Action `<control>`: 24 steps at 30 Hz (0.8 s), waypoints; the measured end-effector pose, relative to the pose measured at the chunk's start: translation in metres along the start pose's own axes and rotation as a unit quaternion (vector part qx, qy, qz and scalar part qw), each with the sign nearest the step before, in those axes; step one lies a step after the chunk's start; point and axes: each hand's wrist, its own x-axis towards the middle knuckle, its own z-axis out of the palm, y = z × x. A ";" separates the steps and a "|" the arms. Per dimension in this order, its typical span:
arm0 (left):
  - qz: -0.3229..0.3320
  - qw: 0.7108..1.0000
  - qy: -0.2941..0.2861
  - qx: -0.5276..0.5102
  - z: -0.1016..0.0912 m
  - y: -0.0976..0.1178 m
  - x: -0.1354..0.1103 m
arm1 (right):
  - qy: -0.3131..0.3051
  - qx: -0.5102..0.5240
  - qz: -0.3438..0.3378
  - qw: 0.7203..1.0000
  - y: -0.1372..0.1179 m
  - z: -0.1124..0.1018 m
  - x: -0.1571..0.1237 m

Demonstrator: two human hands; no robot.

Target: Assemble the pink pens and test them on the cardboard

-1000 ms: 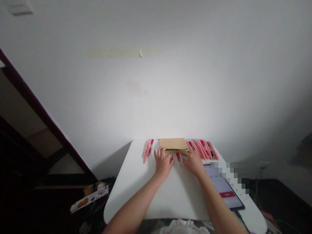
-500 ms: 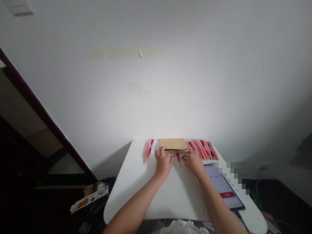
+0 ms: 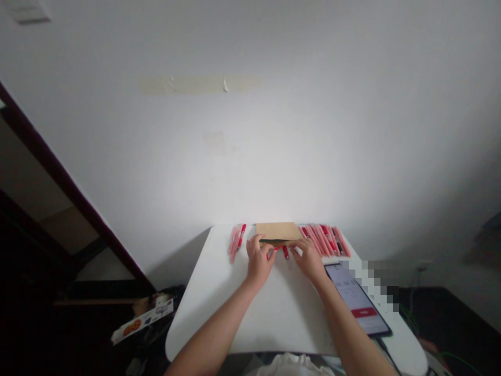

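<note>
A flat brown cardboard box (image 3: 277, 231) lies at the far edge of the white table (image 3: 219, 313). My left hand (image 3: 257, 259) rests just in front of it, fingers curled round a red pen (image 3: 273, 250) that points right. My right hand (image 3: 309, 258) sits at the box's right front corner with fingers bent, pinched near a second red pen (image 3: 285, 252); what it grips is too small to make out. A row of several pink and red pens (image 3: 326, 239) lies right of the box. Three pens (image 3: 236, 241) lie left of it.
A phone (image 3: 357, 298) with a lit screen lies on the table near my right forearm. A white wall rises behind the table. A printed carton (image 3: 141, 318) lies on the dark floor to the left, and cables trail at the lower right.
My left hand has drawn a red pen out from the box's front and turned it sideways. Both hands have crept a little towards the box.
</note>
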 end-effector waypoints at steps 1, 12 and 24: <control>0.001 1.000 -0.001 -0.004 0.000 0.000 0.000 | -0.003 0.016 -0.009 1.000 -0.001 0.001 0.000; 0.003 1.000 -0.002 -0.018 0.002 -0.001 -0.001 | 0.005 0.033 -0.024 0.999 -0.004 0.006 0.000; 0.013 1.000 -0.014 -0.023 0.003 -0.003 -0.002 | 0.005 0.015 -0.021 1.000 -0.006 0.005 -0.001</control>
